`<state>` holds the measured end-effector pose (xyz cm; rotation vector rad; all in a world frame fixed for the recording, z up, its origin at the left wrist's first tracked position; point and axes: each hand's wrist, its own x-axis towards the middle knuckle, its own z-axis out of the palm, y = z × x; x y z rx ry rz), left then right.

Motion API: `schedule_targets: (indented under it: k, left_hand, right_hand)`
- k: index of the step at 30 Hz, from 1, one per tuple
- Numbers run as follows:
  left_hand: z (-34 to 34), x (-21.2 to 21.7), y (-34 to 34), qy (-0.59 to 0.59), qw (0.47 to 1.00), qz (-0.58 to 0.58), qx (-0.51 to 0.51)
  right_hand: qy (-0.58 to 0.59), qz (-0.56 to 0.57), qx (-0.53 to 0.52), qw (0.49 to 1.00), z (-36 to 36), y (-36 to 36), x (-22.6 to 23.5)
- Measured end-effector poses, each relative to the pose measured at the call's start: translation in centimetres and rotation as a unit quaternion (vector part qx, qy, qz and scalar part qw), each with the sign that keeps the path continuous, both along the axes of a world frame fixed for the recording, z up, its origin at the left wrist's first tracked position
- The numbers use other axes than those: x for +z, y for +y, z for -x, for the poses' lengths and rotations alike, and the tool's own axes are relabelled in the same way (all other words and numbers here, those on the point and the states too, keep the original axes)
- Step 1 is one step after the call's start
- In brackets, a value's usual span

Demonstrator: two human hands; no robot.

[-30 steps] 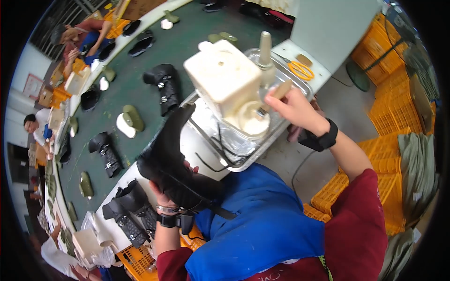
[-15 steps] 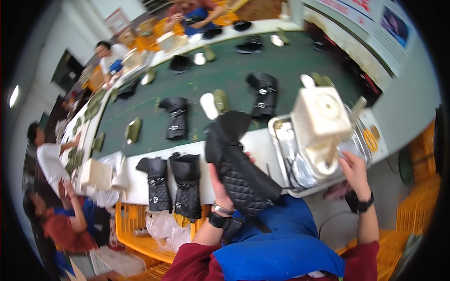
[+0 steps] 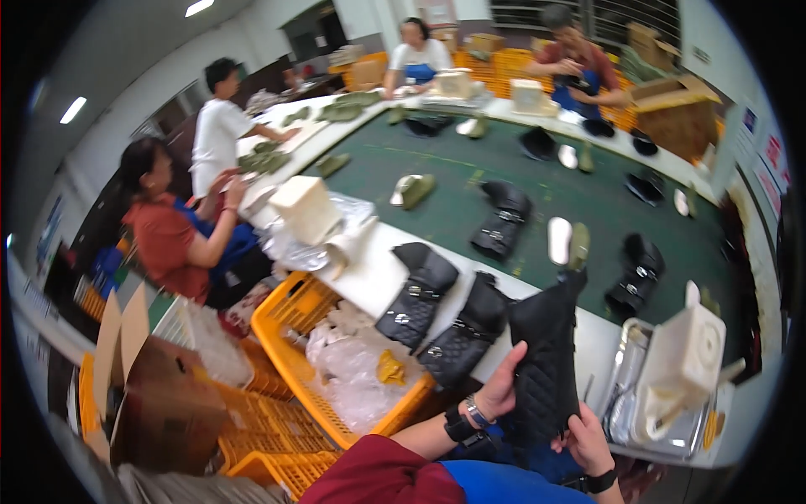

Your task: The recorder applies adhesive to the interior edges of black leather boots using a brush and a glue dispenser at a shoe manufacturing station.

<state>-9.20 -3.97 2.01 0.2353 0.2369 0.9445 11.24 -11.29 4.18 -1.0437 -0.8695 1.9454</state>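
Observation:
A black quilted boot upper [image 3: 544,370] is held up in front of me, over the near edge of the table. My left hand [image 3: 500,380] grips its left side, fingers behind it and thumb toward its edge. Lower down, my right hand [image 3: 590,443] pinches its right edge. Two more black buckled boot uppers, a left one [image 3: 420,290] and a right one [image 3: 467,329], lie on the white table edge [image 3: 382,262] beside my left hand. To the right of the held piece, a metal tray [image 3: 623,388] carries a whitish box-shaped container [image 3: 684,357].
A green work surface [image 3: 395,168] bears black boot uppers and green and white shoe pieces. An orange crate [image 3: 290,307] with clear plastic bags stands low at left. Yellow-handled scissors [image 3: 714,428] lie right of the tray. Several people work around the table.
The view has swung left. My right hand has come from beside the whitish container to the boot upper's lower edge. The boot upper has turned more upright, still in my left hand.

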Motion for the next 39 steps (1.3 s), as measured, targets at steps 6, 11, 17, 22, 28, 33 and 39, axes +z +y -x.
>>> schedule_targets:
  k: [6, 11, 17, 22, 28, 33, 39]
  left_hand:
    - [4.2, -0.8, -2.3, -0.011, 0.992, -0.101, 0.068]
    - [7.8, 0.6, -4.1, 0.023, 0.976, -0.215, -0.001]
    - [11.1, 2.6, -4.6, 0.409, 0.898, -0.152, 0.062]
    - [12.6, 4.3, -5.1, 0.411, 0.894, -0.137, 0.115]
    - [13.2, 4.2, -4.7, 0.462, 0.862, -0.145, 0.149]
    - [14.2, 4.2, -4.1, 0.560, 0.792, -0.137, 0.202]
    - [15.4, 5.4, -3.0, 0.600, 0.740, -0.164, 0.255]
  right_hand:
    - [0.050, -0.029, -0.008, 0.998, 5.4, 2.4, 0.2]
    - [0.030, -0.120, -0.039, 0.992, 9.1, 4.8, 0.3]
    - [0.055, -0.130, -0.049, 0.989, 13.0, 5.7, -0.1]
    - [0.049, -0.143, 0.006, 0.989, 14.1, 5.7, -0.2]
    - [-0.036, -0.194, 0.015, 0.980, 14.0, 5.7, -1.6]
    - [-0.353, -0.401, 0.023, 0.845, 12.5, 5.5, -3.6]
    - [-0.491, -0.491, 0.037, 0.719, 10.5, 5.5, -6.8]
